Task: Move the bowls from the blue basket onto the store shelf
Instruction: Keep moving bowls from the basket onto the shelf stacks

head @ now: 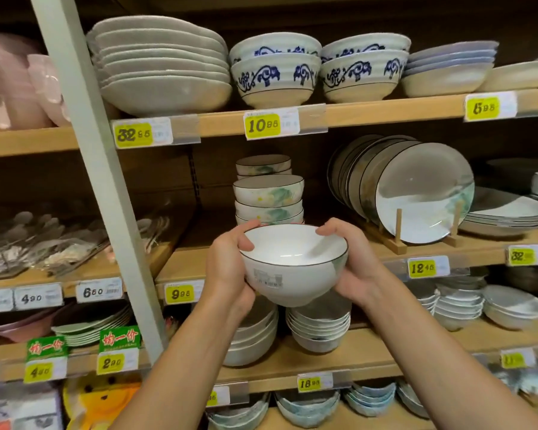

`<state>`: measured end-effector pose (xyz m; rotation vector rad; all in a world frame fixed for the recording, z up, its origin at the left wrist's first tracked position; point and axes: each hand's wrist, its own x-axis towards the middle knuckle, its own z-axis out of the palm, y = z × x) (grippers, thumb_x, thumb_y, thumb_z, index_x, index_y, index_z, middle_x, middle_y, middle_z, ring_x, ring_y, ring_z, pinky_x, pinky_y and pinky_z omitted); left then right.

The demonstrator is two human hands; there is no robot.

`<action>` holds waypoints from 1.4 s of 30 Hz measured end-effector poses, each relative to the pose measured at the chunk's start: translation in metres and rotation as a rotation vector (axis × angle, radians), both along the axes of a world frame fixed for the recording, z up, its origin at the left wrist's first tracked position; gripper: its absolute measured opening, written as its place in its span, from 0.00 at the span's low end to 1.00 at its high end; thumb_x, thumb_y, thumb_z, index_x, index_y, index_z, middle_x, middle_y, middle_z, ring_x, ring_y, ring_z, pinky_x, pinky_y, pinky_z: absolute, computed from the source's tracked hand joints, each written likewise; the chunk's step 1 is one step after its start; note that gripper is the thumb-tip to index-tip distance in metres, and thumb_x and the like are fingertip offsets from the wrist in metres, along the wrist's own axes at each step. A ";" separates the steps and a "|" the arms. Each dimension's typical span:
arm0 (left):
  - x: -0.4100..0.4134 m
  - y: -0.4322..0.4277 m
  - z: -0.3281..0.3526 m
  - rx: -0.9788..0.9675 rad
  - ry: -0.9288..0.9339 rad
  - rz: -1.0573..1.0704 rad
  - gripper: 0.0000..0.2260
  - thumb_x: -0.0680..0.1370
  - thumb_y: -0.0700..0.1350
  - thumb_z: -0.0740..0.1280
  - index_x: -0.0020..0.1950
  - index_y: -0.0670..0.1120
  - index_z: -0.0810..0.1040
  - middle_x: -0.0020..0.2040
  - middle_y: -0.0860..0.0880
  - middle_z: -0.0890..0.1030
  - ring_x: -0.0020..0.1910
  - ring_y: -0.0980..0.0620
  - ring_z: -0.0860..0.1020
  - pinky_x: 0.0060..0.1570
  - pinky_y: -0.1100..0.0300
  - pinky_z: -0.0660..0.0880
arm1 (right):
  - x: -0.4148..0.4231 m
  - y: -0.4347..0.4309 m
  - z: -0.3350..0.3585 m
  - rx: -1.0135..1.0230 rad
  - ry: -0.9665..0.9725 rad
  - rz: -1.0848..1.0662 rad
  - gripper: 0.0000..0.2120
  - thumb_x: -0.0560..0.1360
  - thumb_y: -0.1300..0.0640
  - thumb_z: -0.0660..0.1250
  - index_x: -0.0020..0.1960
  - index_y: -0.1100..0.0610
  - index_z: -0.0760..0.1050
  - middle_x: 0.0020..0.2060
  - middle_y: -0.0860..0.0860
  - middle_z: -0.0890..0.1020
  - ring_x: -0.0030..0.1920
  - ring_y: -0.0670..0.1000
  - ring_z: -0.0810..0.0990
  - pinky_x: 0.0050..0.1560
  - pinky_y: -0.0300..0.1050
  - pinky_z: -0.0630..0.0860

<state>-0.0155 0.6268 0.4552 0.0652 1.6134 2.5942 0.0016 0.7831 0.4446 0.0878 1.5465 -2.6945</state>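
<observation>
1. A person's left hand (225,274) and right hand (353,271) clasp a white, dark-rimmed bowl (292,262) from either side, thumbs hooked over its rim and fingers curled beneath.
2. The bowl is held mouth-up in the air before the middle wooden shelf (187,259), just in front of a stack of matching green-painted bowls (269,193).
3. To the right, dark-rimmed plates (423,193) stand on edge in a wooden rack (398,231); a yellow 9.98 price tag (180,293) marks the shelf edge left of the bowl.
</observation>
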 end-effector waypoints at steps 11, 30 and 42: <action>0.004 0.009 -0.021 0.040 0.152 -0.042 0.21 0.70 0.53 0.67 0.62 0.51 0.76 0.54 0.52 0.84 0.53 0.52 0.82 0.45 0.56 0.79 | -0.005 -0.015 0.013 0.000 0.072 -0.422 0.18 0.73 0.63 0.57 0.56 0.55 0.79 0.50 0.57 0.82 0.50 0.60 0.80 0.47 0.55 0.82; -0.028 -0.020 0.013 -0.030 0.040 -0.242 0.17 0.67 0.45 0.60 0.50 0.43 0.83 0.48 0.42 0.86 0.46 0.40 0.81 0.40 0.52 0.78 | -0.015 -0.012 0.022 0.008 0.081 -0.062 0.24 0.70 0.61 0.54 0.63 0.61 0.76 0.60 0.62 0.80 0.55 0.62 0.77 0.49 0.52 0.76; -0.007 0.004 -0.007 -0.086 0.252 0.108 0.25 0.73 0.51 0.64 0.70 0.56 0.66 0.58 0.51 0.76 0.55 0.50 0.78 0.43 0.56 0.77 | -0.005 -0.043 0.016 0.221 0.217 -0.506 0.18 0.79 0.57 0.59 0.67 0.48 0.72 0.56 0.46 0.77 0.55 0.46 0.76 0.53 0.43 0.76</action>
